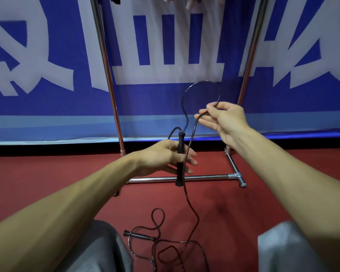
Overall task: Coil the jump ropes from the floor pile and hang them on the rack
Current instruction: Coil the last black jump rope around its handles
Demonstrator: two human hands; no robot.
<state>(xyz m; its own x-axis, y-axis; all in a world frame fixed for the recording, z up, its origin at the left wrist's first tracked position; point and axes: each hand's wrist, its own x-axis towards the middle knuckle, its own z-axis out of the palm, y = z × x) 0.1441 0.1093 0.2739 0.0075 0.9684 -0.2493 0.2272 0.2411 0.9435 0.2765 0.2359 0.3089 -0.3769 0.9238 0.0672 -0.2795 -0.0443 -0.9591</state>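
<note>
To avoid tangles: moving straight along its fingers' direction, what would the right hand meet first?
Probably the jump rope, the strand rising from the handle in the left hand; depth is unclear.

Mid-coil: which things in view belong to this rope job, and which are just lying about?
Job: handle held by left hand; rope loop pinched by right hand; second handle and rope pile lying below; rack.
Not job: banner; floor; trousers.
</note>
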